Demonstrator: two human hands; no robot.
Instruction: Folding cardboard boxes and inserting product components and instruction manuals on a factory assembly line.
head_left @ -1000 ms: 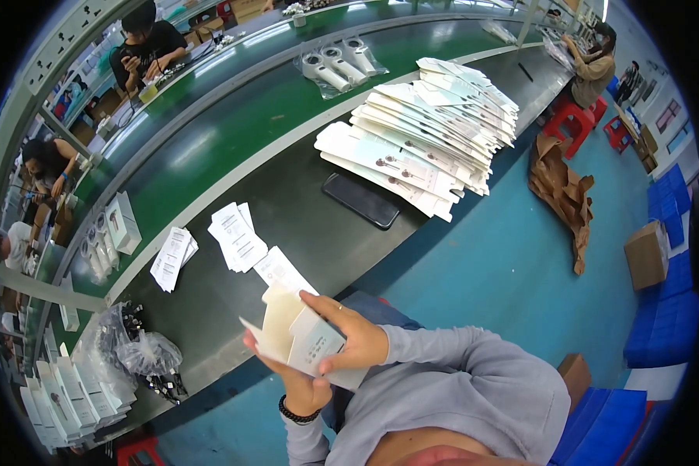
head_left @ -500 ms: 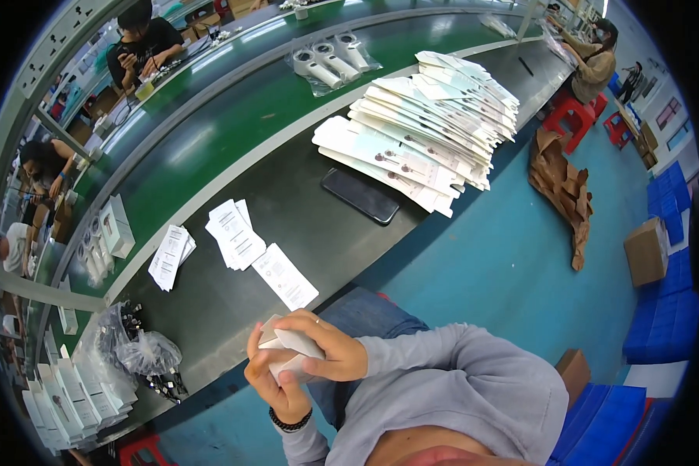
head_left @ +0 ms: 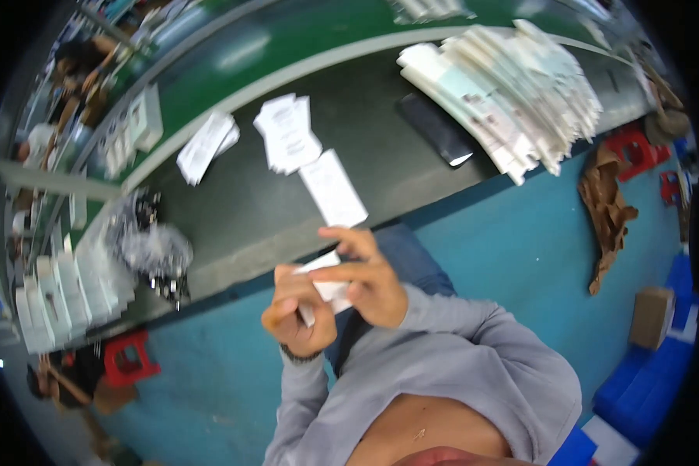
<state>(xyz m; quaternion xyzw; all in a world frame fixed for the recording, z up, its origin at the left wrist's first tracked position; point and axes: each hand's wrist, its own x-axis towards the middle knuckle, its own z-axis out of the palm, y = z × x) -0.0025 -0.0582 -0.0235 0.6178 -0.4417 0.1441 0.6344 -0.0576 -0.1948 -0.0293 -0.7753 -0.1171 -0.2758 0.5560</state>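
Note:
Just off the table's front edge, my two hands are together around a small white box (head_left: 331,289), blurred by motion and partly covered by my fingers. My left hand (head_left: 297,312) is closed on its left side, fingers curled. From the right, my right hand (head_left: 374,281) grips it between thumb and a finger laid across its top, while another finger stretches out toward the table. Nearest beyond my hands lies a white printed sheet (head_left: 335,189), with a fanned stack of leaflets (head_left: 289,132) touching its far end.
Another leaflet pile (head_left: 207,147) lies farther left. A black phone (head_left: 435,128) sits beside many overlapping flat printed cartons (head_left: 512,93). At the left are bagged cables (head_left: 151,245) and upright pale boxes (head_left: 66,299). Red stools (head_left: 130,357) and crumpled brown paper (head_left: 607,213) stand beyond the table edge.
The view has turned and shifted, so the table appears higher. My right hand has loosened, its fingers now stretched over the white box. The box's raised flaps no longer show clearly.

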